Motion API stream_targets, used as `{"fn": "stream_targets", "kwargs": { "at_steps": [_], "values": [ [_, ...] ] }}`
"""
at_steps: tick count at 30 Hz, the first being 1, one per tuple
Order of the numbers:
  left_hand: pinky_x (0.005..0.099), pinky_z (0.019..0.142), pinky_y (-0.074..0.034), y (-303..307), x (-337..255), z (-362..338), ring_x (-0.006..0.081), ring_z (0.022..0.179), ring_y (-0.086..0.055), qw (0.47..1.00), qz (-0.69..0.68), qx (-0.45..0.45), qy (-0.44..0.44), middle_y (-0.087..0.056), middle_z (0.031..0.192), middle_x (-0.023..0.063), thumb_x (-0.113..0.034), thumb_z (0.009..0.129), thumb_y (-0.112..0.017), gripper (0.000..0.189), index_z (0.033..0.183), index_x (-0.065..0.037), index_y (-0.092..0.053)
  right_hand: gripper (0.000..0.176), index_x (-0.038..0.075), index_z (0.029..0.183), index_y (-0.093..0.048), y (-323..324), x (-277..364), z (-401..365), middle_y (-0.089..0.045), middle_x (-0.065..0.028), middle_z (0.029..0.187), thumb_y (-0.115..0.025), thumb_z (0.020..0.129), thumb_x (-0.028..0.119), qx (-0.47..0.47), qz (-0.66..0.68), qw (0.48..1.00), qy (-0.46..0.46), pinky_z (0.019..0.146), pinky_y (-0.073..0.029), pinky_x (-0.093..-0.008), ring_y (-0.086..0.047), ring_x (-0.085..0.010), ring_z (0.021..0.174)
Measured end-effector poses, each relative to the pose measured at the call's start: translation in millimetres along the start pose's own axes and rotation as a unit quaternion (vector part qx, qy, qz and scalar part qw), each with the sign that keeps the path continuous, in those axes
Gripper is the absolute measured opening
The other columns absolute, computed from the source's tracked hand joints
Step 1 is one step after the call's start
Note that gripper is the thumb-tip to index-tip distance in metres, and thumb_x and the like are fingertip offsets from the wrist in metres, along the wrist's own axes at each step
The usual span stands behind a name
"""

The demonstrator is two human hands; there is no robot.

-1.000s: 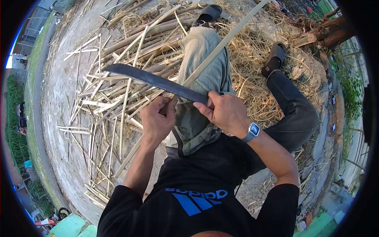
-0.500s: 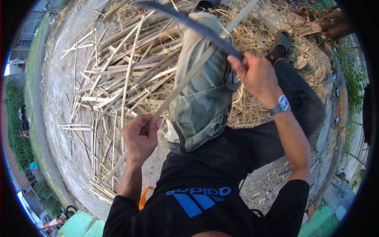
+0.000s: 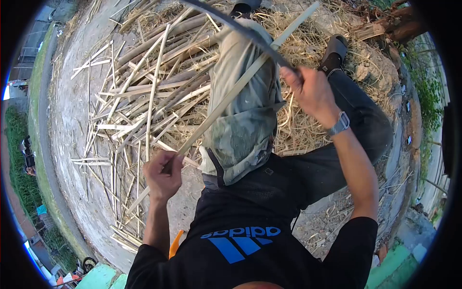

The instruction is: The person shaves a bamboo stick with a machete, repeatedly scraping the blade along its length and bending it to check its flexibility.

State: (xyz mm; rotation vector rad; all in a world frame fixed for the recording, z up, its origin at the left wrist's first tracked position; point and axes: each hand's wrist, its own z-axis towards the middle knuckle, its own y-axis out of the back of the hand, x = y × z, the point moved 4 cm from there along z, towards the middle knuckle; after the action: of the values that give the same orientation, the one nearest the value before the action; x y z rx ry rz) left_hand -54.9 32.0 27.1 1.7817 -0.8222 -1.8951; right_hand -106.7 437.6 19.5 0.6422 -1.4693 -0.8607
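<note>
A long pale bamboo strip runs slantwise across my lap, over a faded camouflage cloth draped on my leg. My left hand is closed around the strip's lower part, and its tail sticks out below the fist. My right hand grips a long, dark, curved blade near its base; the handle is hidden in the fist. Where blade and strip cross, just left of my right hand, they appear to touch. The blade's far end leaves the top of the view.
Many split bamboo strips lie piled on the ground to the left. Curly shavings cover the ground around my feet. A reddish log lies at the upper right. Something orange shows beside my left hip.
My left hand has moved slightly down and left with the bamboo strip, whose upper end now shows at the top. My right hand and the blade have shifted only a little.
</note>
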Motion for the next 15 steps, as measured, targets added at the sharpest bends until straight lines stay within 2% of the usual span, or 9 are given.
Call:
{"fn": "stream_targets", "kwargs": {
  "at_steps": [2,4,5,7,8,10,12,14,15],
  "values": [
    [0.0225,0.049,-0.045,30.0,16.6,-12.1,0.0081,0.051,-0.063,0.999,0.024,0.011,-0.024,-0.068,0.06,0.0054,-0.003,0.088,-0.074,0.006,0.084,-0.001,-0.069,0.073,0.001,0.068,-0.063,11.2,-68.7,27.0,-0.055,-0.0145,0.05,-0.051,0.1,0.067,-0.039,-0.07,0.995,-0.063,0.046,-0.046,-0.0419,-0.063,-0.0323,0.049],
    [0.024,0.05,-0.047,59.6,36.3,-25.3,0.0113,0.049,-0.064,0.993,0.105,0.046,-0.034,-0.068,0.058,0.0043,-0.002,0.087,-0.073,0.005,0.083,-0.003,-0.07,0.076,0.001,0.064,-0.059,22.4,-184.4,49.6,-0.055,-0.014,0.05,-0.05,0.1,0.067,-0.052,-0.15,0.977,-0.142,0.045,-0.045,-0.0409,-0.062,-0.0286,0.047],
    [0.0237,0.05,-0.046,74.3,51.5,-33.1,0.0108,0.049,-0.064,0.993,0.089,0.054,-0.045,-0.068,0.058,0.0046,-0.002,0.087,-0.073,0.005,0.083,-0.003,-0.07,0.076,0.001,0.064,-0.059,37.1,-194.8,52.6,-0.055,-0.014,0.05,-0.05,0.1,0.067,-0.069,-0.15,0.977,-0.138,0.045,-0.045,-0.0409,-0.062,-0.0286,0.047],
    [0.0234,0.05,-0.046,84.5,65.2,-38.2,0.0103,0.05,-0.064,0.994,0.072,0.062,-0.046,-0.068,0.059,0.0049,-0.001,0.087,-0.072,0.005,0.082,-0.003,-0.07,0.073,0.004,0.063,-0.055,44.1,-211.3,37.8,-0.053,-0.0086,0.051,-0.05,0.1,0.067,-0.062,0.017,0.93,-0.363,0.044,-0.043,-0.0383,-0.056,-0.0223,0.043],
    [0.0232,0.05,-0.046,84.3,67.9,-39.0,0.0096,0.051,-0.064,0.995,0.078,0.053,-0.016,-0.068,0.059,0.0054,-0.002,0.087,-0.072,0.006,0.082,-0.002,-0.07,0.073,0.004,0.063,-0.055,43.7,-206.5,33.6,-0.053,-0.0086,0.051,-0.05,0.1,0.067,-0.059,0.013,0.931,-0.36,0.044,-0.043,-0.0383,-0.056,-0.0223,0.043],
    [0.023,0.05,-0.046,75.9,69.1,-39.6,0.0089,0.052,-0.065,0.996,0.083,0.038,0.025,-0.069,0.06,0.0059,-0.002,0.088,-0.072,0.007,0.082,-0.001,-0.07,0.069,0.009,0.063,-0.051,52.9,-174.3,27.1,-0.05,-0.0009,0.052,-0.051,0.099,0.068,-0.195,0.182,0.902,-0.339,0.041,-0.04,-0.0342,-0.047,-0.0151,0.041],
    [0.0237,0.05,-0.046,56.5,59.0,-22.7,0.0084,0.053,-0.065,0.998,0.048,0.032,0.009,-0.069,0.061,0.0066,-0.004,0.089,-0.073,0.007,0.084,0.0,-0.07,0.065,0.011,0.065,-0.048,57.7,-137.6,21.4,-0.045,0.0025,0.052,-0.051,0.1,0.066,-0.178,0.262,0.897,-0.308,0.039,-0.037,-0.0292,-0.043,-0.01,0.04],
    [0.0245,0.05,-0.046,35.8,46.9,-6.5,0.009,0.053,-0.064,0.999,0.03,0.014,0.003,-0.069,0.062,0.0068,-0.005,0.09,-0.073,0.007,0.085,0.0,-0.07,0.063,0.011,0.067,-0.047,61.0,-95.6,16.5,-0.045,0.0028,0.054,-0.051,0.101,0.063,-0.22,0.355,0.884,-0.211,0.038,-0.035,-0.0256,-0.042,-0.0074,0.041],
    [0.0253,0.05,-0.046,24.9,39.3,1.9,0.0096,0.053,-0.064,1.0,0.012,0.002,-0.006,-0.07,0.063,0.0071,-0.005,0.09,-0.073,0.008,0.086,0.0,-0.07,0.057,0.012,0.079,-0.05,59.7,-72.2,10.0,-0.043,0.0027,0.058,-0.05,0.101,0.065,-0.224,0.366,0.885,-0.181,0.04,-0.035,-0.0242,-0.04,-0.0065,0.042]
  ]
}}
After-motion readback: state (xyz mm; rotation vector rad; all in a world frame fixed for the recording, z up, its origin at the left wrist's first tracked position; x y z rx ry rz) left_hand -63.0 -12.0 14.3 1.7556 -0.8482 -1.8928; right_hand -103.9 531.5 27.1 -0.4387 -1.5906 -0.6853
